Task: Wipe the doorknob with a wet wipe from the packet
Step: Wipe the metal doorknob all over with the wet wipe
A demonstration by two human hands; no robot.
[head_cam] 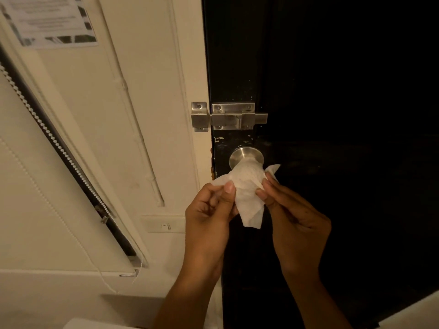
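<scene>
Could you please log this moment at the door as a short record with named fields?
wipe: white wet wipe draped over the front of the doorknob
doorknob: round metal doorknob on the dark door, only its back part showing
left hand: left hand pinches the wipe's left edge
right hand: right hand pinches the wipe's right edge
above the knob: metal slide bolt
packet: not in view
</scene>
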